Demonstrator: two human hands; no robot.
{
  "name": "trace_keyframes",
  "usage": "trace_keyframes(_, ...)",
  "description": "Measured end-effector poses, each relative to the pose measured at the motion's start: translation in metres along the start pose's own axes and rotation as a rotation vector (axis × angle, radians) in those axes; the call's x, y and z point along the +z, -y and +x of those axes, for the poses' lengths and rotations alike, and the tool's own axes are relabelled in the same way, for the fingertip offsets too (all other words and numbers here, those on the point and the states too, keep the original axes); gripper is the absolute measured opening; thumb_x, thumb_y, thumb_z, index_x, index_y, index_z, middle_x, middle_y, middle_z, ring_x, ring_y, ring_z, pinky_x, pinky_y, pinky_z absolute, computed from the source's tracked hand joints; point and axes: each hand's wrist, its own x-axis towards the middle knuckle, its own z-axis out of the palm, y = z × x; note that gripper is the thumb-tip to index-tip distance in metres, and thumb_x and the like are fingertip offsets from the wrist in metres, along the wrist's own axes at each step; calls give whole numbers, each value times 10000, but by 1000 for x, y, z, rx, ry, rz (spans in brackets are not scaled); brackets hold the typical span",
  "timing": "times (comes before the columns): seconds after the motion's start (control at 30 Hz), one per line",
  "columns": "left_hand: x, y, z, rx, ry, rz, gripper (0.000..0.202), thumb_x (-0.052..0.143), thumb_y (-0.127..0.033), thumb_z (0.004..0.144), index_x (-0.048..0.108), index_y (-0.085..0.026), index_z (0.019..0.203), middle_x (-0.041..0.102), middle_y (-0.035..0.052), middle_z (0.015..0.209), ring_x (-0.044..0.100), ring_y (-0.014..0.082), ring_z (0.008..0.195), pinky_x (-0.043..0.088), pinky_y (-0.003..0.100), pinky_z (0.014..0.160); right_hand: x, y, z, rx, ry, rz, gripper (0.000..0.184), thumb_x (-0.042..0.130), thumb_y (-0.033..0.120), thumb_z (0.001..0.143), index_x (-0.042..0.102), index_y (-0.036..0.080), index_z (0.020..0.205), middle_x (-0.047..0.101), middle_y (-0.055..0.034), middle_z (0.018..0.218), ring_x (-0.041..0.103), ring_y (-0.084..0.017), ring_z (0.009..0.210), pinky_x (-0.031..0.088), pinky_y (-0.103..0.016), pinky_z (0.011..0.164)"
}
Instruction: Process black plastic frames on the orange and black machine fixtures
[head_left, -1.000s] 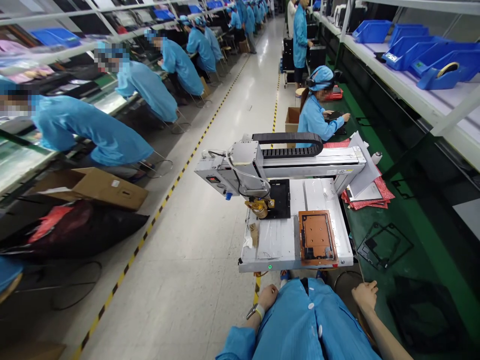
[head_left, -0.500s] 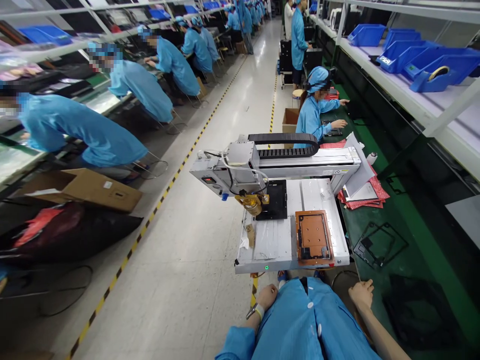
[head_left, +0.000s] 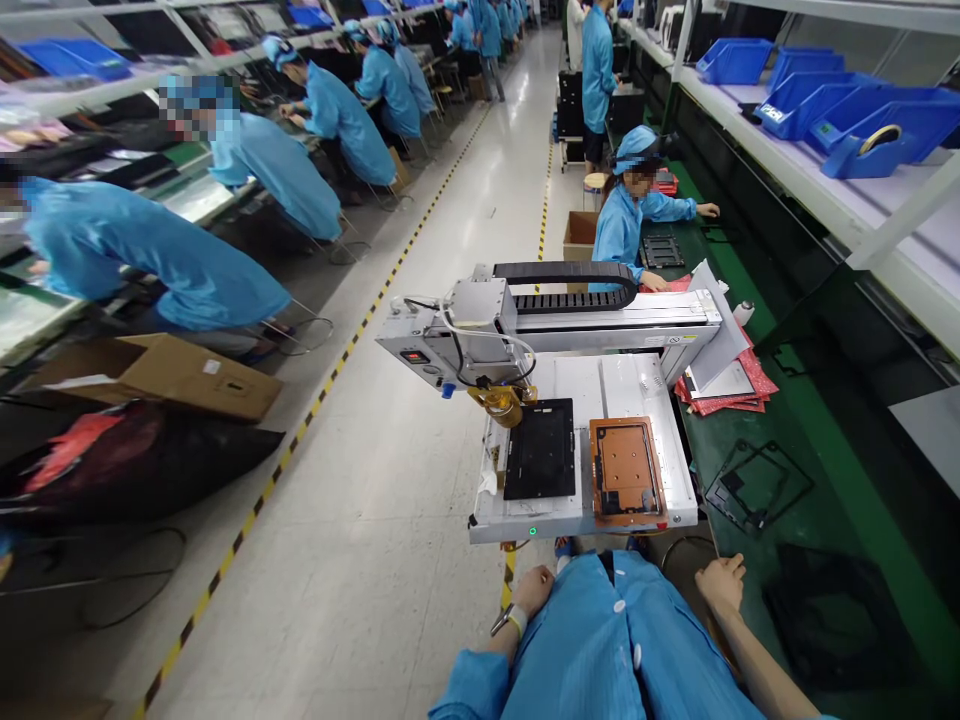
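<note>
My left hand [head_left: 534, 590] hangs by my waist in front of the machine, a band on its wrist; its fingers are turned away from view. At the green bench's edge rests my right hand [head_left: 721, 583], fingers curled, with nothing seen in them. Both hands are apart from the benchtop gantry machine [head_left: 615, 330]. On its left bed lies a flat black panel [head_left: 541, 450], its far corner near the brass-coloured head [head_left: 501, 404]. An orange fixture plate [head_left: 626, 462] with a thin black frame in it sits on the right side.
Black frames [head_left: 761, 485] and a darker stack [head_left: 836, 615] lie on the green bench [head_left: 832, 450]. Blue bins [head_left: 896, 125] stand on the shelf. A co-worker [head_left: 626, 215] sits beyond the machine. Cardboard boxes [head_left: 195, 375] stand left of the striped aisle line.
The black panel has slid toward me on the machine's left bed, out from beneath the head. The seated co-worker's hands have shifted. My hands have stayed in place.
</note>
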Motion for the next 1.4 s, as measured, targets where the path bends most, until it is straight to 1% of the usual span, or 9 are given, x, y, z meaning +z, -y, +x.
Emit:
trace_keyframes(0.23, -5, -7, -7, 28, 14, 10, 299, 513, -260, 988, 785, -186, 1088, 828, 148, 1191, 763, 258, 1165, 520, 330, 972, -2, 0, -1, 5, 7, -5, 756, 567, 296, 885, 559, -175, 1476, 292, -462, 1668, 490, -502, 1465, 524, -508, 1034)
trace_keyframes(0.4, -15, -22, -18, 51, 28, 65, 306, 485, -269, 990, 777, -180, 1014, 816, 197, 1172, 758, 303, 1169, 514, 376, 940, -3, 2, -3, 13, -14, -8, 766, 554, 304, 890, 539, -202, 1465, 275, -471, 1670, 486, -497, 1466, 525, -496, 1041)
trace_keyframes(0.6, -39, -64, -42, 215, 15, 127, 288, 525, -389, 997, 749, -228, 916, 805, 138, 1006, 755, 302, 1039, 492, 389, 860, -4, 2, -5, 4, -17, -10, 773, 569, 296, 871, 546, -203, 1460, 308, -471, 1653, 483, -505, 1467, 529, -491, 1037)
trace_keyframes(0.73, -65, -100, -51, 308, -70, 151, 374, 473, -490, 1047, 731, -254, 911, 791, 85, 931, 743, 254, 948, 466, 352, 836, -7, 1, -7, -3, -25, 6, 771, 582, 282, 847, 558, -198, 1449, 325, -467, 1643, 498, -498, 1451, 537, -490, 1034)
trace_keyframes(0.83, -91, -127, -41, 288, -178, 175, 414, 404, -492, 1087, 724, -254, 978, 791, 87, 957, 741, 240, 933, 448, 339, 834, -8, 2, -9, -1, -25, 19, 779, 579, 286, 843, 550, -188, 1461, 323, -455, 1652, 471, -504, 1478, 533, -501, 1051)
trace_keyframes(1.03, -138, -167, 1, 192, -346, 239, 399, 393, -453, 1106, 706, -210, 1061, 792, 132, 1028, 736, 251, 956, 440, 340, 844, -18, -5, -8, -5, 66, 121, 783, 561, 260, 843, 514, -191, 1481, 292, -424, 1696, 405, -486, 1556, 464, -492, 1167)
trace_keyframes(1.2, -151, -186, 24, 152, -390, 284, 444, 409, -487, 1096, 734, -185, 1075, 789, 188, 1049, 731, 286, 944, 455, 374, 832, -35, -15, -15, 71, 106, 343, 672, 514, 249, 893, 586, -73, 1479, 366, -314, 1717, 486, -385, 1532, 411, -419, 1242)
trace_keyframes(1.3, -154, -193, 31, 131, -415, 305, 473, 423, -478, 1088, 742, -129, 1120, 782, 239, 1064, 737, 321, 978, 467, 403, 846, -53, -11, -28, 102, -2, 465, 632, 490, 238, 917, 615, -20, 1480, 472, -273, 1658, 536, -353, 1484, 421, -394, 1231)
trace_keyframes(1.4, -157, -199, 35, 110, -435, 316, 414, 489, -407, 1052, 751, -99, 1142, 779, 266, 1068, 748, 346, 995, 479, 416, 846, -84, 5, -43, -10, -147, 595, 527, 469, 233, 934, 693, 37, 1368, 629, -236, 1486, 592, -337, 1381, 437, -399, 1193)
